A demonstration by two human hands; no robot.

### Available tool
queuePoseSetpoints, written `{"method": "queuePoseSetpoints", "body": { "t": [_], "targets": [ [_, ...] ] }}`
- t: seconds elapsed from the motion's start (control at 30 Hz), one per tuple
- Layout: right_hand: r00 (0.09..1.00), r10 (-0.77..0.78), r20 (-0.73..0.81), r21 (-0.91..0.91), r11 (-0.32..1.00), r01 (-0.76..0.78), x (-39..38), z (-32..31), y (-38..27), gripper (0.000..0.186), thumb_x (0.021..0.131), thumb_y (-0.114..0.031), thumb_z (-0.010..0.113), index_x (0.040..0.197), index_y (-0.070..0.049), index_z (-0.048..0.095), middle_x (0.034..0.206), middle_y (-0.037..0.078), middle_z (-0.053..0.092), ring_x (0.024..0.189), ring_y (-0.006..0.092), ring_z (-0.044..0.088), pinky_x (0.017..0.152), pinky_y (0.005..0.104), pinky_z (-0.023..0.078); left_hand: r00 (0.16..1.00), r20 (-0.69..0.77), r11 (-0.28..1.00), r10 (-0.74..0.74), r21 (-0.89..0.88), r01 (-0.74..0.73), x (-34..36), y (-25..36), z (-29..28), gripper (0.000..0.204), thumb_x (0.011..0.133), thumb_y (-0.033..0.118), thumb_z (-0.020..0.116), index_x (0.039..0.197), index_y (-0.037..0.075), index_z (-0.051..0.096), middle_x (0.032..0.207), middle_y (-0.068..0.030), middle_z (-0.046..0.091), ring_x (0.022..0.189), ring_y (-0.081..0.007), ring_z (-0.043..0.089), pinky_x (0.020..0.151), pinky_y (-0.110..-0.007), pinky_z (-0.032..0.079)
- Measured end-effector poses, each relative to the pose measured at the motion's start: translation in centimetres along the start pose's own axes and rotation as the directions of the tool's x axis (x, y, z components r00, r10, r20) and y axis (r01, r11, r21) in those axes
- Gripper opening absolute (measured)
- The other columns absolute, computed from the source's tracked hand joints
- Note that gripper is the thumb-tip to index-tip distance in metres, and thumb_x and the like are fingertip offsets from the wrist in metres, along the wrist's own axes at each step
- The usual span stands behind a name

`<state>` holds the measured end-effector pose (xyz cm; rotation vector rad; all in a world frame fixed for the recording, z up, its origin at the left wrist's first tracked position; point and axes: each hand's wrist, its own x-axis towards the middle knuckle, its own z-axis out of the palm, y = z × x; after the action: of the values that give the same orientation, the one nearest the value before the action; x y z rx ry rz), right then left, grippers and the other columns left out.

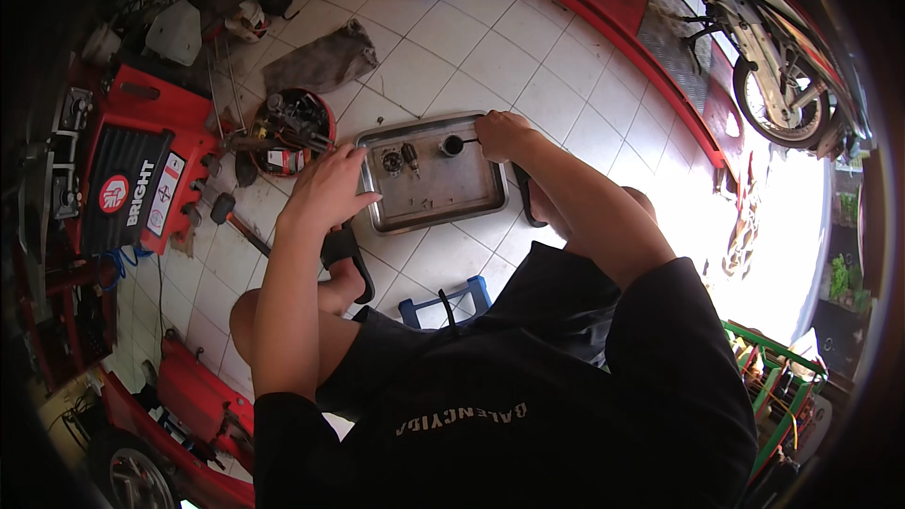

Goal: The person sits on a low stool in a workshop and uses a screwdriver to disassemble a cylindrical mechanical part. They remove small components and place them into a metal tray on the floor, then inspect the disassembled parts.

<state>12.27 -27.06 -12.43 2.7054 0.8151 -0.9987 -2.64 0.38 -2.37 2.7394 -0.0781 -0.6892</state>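
one metal tray (443,217), three small parts (411,158) in it, two hands (325,190), one grey rag (320,61).
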Motion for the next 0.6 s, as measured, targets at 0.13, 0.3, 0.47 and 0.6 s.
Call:
{"method": "queuePoseSetpoints", "body": {
  "t": [0.13, 0.3, 0.47, 0.6],
  "targets": [
    [1.000, -0.022, -0.012, 0.031, 0.999, 0.023, -0.1, 0.2, -0.2, 0.023, 0.086, -0.007, 0.070, 0.107, -0.005, 0.077, 0.114, 0.016, 0.075, 0.109, 0.0318, 0.072, 0.086, 0.0411, 0.061, 1.000, -0.001, 1.000, -0.005, -0.004, 0.005, -0.1, 0.1, -0.1, 0.078, 0.081, 0.030, 0.083, 0.146, 0.002, 0.050, 0.150, -0.0190, 0.051, 0.133, -0.0378, 0.054, 0.109, -0.046, 0.048],
    [1.000, -0.024, 0.015, 0.006, 1.000, 0.024, 0.1, 0.9, -0.1, 0.024, 0.085, -0.005, 0.070, 0.109, -0.006, 0.077, 0.115, 0.016, 0.074, 0.111, 0.0314, 0.072, 0.086, 0.0407, 0.061, 1.000, 0.002, 1.000, 0.000, 0.013, 0.000, 0.1, 0.0, 0.0, 0.079, 0.081, 0.030, 0.084, 0.146, 0.002, 0.050, 0.151, -0.0190, 0.051, 0.132, -0.0375, 0.055, 0.108, -0.046, 0.048],
    [0.999, -0.014, 0.037, -0.010, 1.000, 0.015, -0.2, 1.0, -0.2, 0.027, 0.084, -0.003, 0.070, 0.110, -0.006, 0.076, 0.116, 0.016, 0.075, 0.112, 0.0312, 0.072, 0.087, 0.0404, 0.061, 1.000, 0.013, 1.000, -0.014, 0.008, 0.014, 0.1, 0.0, 0.2, 0.079, 0.081, 0.030, 0.084, 0.146, 0.002, 0.050, 0.152, -0.0185, 0.050, 0.133, -0.0371, 0.055, 0.108, -0.046, 0.048],
    [0.997, -0.031, 0.075, -0.028, 0.999, 0.033, -0.2, 1.0, -0.1, 0.028, 0.082, -0.003, 0.070, 0.110, -0.006, 0.076, 0.115, 0.016, 0.075, 0.112, 0.0314, 0.071, 0.087, 0.0405, 0.061, 1.000, 0.008, 1.000, -0.011, 0.017, 0.011, 0.1, 0.1, 0.1, 0.079, 0.081, 0.031, 0.084, 0.146, 0.002, 0.050, 0.151, -0.0182, 0.051, 0.132, -0.0370, 0.055, 0.108, -0.046, 0.049]
  ]
}}
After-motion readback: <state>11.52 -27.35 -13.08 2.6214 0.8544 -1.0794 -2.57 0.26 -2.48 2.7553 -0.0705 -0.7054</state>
